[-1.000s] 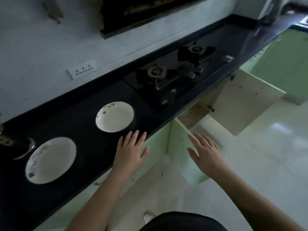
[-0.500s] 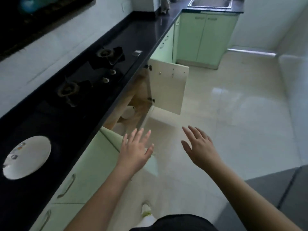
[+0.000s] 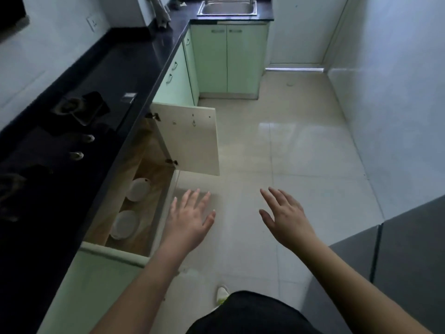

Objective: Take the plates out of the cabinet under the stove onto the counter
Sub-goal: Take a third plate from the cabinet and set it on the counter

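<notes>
The cabinet under the stove (image 3: pixel 144 179) stands open, showing a wooden floor inside. Two white plates lie in it: a far plate (image 3: pixel 139 189) and a near plate (image 3: pixel 125 224). My left hand (image 3: pixel 189 219) hovers with spread fingers just right of the cabinet opening, empty, beside the near plate. My right hand (image 3: pixel 284 216) is held out over the floor tiles, fingers straight, holding nothing. The black counter (image 3: pixel 115 59) runs along the left with the gas stove (image 3: pixel 72 131) set into it.
The cabinet's far door (image 3: pixel 190 138) swings out over the floor; the near door's top edge (image 3: pixel 113 255) juts out below my left forearm. Green cabinets (image 3: pixel 228 59) and a steel sink (image 3: pixel 227 7) close the far end. A grey surface (image 3: pixel 409 256) sits at right.
My view has swung right from the counter, where two plates lay, down to the open cabinet. Both hands moved along, still empty and spread; the plates inside have come into sight.
</notes>
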The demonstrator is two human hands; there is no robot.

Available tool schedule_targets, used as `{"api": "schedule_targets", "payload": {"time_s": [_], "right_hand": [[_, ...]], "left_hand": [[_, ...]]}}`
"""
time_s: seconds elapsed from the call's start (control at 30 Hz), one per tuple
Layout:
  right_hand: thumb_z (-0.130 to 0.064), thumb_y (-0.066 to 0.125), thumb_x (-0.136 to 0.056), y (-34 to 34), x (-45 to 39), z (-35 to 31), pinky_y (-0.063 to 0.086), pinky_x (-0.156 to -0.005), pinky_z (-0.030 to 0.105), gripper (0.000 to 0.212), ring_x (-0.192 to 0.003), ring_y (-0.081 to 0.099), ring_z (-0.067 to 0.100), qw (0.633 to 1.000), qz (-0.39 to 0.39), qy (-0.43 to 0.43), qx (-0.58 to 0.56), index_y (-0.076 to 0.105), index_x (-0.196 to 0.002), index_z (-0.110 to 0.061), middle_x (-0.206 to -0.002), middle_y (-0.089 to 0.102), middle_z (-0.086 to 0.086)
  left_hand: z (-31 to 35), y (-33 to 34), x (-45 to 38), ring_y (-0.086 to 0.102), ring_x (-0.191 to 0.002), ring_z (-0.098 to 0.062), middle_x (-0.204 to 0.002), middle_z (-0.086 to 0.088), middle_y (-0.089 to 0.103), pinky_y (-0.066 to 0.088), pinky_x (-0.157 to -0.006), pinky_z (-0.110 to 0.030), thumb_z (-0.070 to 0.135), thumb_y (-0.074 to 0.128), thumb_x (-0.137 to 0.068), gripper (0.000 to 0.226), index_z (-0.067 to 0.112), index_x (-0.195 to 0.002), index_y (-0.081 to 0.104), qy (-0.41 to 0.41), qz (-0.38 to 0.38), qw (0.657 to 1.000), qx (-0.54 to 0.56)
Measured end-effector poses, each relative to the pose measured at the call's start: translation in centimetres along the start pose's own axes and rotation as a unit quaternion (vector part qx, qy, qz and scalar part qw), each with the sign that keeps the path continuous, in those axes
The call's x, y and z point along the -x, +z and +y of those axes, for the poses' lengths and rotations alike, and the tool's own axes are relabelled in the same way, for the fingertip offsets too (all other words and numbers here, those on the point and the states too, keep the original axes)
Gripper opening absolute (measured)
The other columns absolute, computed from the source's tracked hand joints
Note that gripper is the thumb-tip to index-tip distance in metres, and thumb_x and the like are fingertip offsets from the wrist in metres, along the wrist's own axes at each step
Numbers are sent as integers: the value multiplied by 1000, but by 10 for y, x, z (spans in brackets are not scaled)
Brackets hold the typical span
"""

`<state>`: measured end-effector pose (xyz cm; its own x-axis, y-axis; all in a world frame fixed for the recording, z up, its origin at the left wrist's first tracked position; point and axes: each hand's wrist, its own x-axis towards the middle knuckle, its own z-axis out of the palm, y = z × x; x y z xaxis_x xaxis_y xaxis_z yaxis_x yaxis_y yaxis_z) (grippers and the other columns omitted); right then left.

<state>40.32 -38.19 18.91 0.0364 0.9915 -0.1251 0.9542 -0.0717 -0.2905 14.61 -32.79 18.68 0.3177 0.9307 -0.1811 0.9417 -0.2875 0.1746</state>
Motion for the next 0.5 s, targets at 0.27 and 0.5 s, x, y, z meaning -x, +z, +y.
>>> {"api": "schedule_targets", "payload": {"time_s": [0.27, 0.5], "right_hand": [[-48, 30, -101, -13, -41, 32, 11, -119, 36, 58, -149, 11, 19, 998, 0, 53, 16, 14, -155, -31, -162, 18, -2], [-48, 31, -101, -20, -99, 75, 11, -118, 36, 58, -149, 12, 19, 999, -9, 47, 19, 15, -154, -31, -162, 19, -2]], "left_hand": [[19, -3, -80, 1, -152, -18, -167, 1, 9, -1, -122, -45, 55, 22, -101, 62, 33, -157, 10, 52, -29, 998, -6], [39, 4, -138, 0, -153, -18, -167, 2, 9, -3, -122, -45, 56, 22, -100, 62, 34, -157, 10, 39, -44, 998, -13]]}}
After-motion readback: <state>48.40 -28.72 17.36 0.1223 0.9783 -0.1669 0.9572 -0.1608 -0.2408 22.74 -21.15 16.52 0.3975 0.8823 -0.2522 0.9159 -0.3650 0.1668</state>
